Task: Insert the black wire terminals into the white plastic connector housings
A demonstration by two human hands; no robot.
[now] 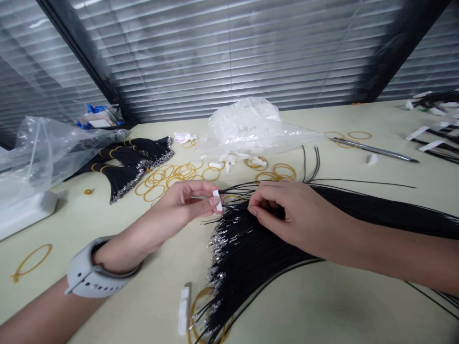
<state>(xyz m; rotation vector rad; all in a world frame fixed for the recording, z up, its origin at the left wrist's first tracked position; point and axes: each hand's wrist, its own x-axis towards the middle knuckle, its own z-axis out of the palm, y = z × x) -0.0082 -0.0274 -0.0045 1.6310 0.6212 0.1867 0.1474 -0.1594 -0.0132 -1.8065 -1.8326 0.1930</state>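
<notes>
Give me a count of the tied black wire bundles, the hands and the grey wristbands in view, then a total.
Tied black wire bundles: 3
Hands, left and right: 2
Grey wristband: 1
Total: 6

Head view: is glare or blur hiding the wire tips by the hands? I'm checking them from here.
Head view: the slatted blinds are bright, but no glare reaches the left hand or right hand; the white plastic piece looks sharp; the metal wire tips glint and smear together, so single tips are hard to separate; the wide lens bows the table edge.
</notes>
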